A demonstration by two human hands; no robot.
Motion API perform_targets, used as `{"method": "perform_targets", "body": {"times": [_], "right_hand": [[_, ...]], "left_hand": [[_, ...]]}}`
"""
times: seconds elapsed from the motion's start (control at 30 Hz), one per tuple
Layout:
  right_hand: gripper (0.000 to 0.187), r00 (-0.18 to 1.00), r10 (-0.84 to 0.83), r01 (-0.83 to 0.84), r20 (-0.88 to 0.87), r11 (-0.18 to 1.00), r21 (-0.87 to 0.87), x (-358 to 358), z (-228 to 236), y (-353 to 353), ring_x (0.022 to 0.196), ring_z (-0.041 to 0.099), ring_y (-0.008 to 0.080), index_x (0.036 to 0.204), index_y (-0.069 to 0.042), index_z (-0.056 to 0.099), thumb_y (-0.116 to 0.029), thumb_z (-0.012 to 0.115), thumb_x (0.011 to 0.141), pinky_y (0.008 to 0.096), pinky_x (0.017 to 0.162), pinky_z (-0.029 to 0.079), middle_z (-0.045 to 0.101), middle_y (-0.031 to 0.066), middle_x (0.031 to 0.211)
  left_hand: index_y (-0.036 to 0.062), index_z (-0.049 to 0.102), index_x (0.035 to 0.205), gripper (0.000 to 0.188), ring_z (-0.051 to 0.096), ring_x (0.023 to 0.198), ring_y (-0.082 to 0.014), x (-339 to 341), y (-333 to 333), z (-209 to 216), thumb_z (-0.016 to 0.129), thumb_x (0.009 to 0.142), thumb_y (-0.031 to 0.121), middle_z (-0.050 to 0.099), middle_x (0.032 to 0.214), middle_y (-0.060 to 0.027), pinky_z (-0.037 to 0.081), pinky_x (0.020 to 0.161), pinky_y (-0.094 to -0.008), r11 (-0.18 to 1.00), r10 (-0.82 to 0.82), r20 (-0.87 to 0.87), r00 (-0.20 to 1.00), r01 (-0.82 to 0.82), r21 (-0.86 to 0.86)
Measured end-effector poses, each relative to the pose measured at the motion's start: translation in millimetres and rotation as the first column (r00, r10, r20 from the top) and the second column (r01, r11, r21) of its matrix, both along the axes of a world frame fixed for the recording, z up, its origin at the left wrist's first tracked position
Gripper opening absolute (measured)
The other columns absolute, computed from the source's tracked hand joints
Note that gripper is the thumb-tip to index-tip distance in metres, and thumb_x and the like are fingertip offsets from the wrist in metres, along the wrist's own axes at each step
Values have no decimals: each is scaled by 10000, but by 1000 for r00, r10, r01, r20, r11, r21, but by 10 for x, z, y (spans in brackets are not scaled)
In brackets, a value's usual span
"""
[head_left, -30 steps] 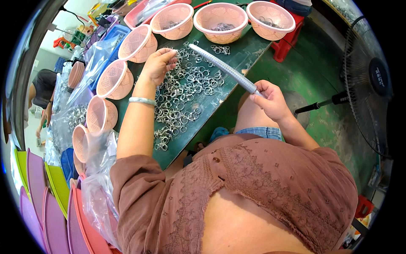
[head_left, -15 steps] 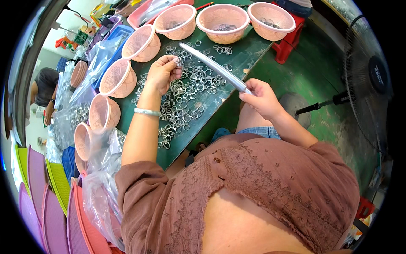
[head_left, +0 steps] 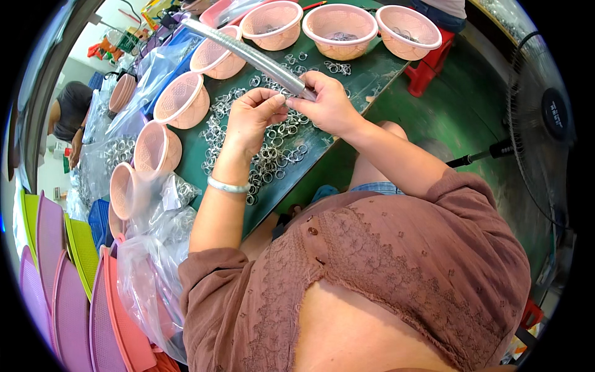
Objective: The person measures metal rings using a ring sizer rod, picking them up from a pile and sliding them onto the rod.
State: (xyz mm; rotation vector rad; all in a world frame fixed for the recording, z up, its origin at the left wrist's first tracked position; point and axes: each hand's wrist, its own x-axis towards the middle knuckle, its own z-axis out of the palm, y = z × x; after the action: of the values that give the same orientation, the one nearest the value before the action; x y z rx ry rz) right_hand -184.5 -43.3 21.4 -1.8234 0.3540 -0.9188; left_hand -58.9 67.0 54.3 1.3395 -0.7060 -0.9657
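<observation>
My right hand (head_left: 328, 105) is closed round the thick end of a silvery tapered ring mandrel (head_left: 248, 54), which slants up and left over the table. Thumb and forefinger of my left hand (head_left: 255, 119) are pinched together, touching the right hand's fingertips. A small metal ring is in that pinch, mostly hidden by the fingers. Below both hands lies a spread of loose silvery rings (head_left: 273, 155) on the green tabletop (head_left: 286, 186).
Pink baskets curve round the table's far and left sides; one basket (head_left: 339, 25) holds some rings. Clear plastic bags (head_left: 152, 248) and stacked coloured trays (head_left: 74, 297) stand at left. A red stool (head_left: 427, 71) and a fan (head_left: 539, 124) are at right. Another person (head_left: 71, 115) is far left.
My right hand has moved left and up with the mandrel, its thin tip now over the baskets. My left hand has shifted slightly right and down, and both hands now meet.
</observation>
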Motion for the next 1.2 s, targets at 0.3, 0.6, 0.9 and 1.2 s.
{"method": "perform_targets", "body": {"times": [0.3, 0.6, 0.9, 1.2], "right_hand": [[131, 999, 44, -44, -18, 999, -8, 107, 57, 140, 605, 416, 52, 795, -14, 568, -79, 672, 747, 227, 532, 363, 488, -21, 642], [131, 993, 113, -113, -26, 993, 17, 103, 62, 99, 627, 426, 42, 797, -16, 576, -70, 680, 739, 219, 551, 372, 505, -26, 664], [159, 986, 157, -164, 56, 974, 157, 147, 43, 111, 596, 459, 80, 766, 0, 570, -115, 670, 721, 272, 543, 405, 527, 28, 626], [143, 982, 174, -176, -75, 984, -32, 7, 170, 19, 674, 455, 35, 865, -11, 583, -72, 660, 761, 213, 589, 390, 544, -21, 747]], "left_hand": [[-2, 588, 878, 60, 586, 634, -122, -62, 129, -96, 578, 857, 53, 606, 760, -45, 496, 582, -234, 981, 182, 130, 975, -171, -90], [-10, 606, 851, 51, 549, 609, -91, -86, 150, -196, 593, 836, 37, 597, 720, -32, 458, 564, -220, 953, 303, 540, 785, -234, -194], [-25, 601, 834, 30, 550, 627, -96, -85, 211, -229, 603, 811, -6, 594, 726, -48, 455, 577, -224, 923, 354, 672, 650, -128, -362], [-23, 586, 859, 40, 568, 642, -105, -66, 241, -202, 573, 821, -18, 596, 742, -54, 461, 589, -233, 926, 326, 538, 777, -147, -348]]}}
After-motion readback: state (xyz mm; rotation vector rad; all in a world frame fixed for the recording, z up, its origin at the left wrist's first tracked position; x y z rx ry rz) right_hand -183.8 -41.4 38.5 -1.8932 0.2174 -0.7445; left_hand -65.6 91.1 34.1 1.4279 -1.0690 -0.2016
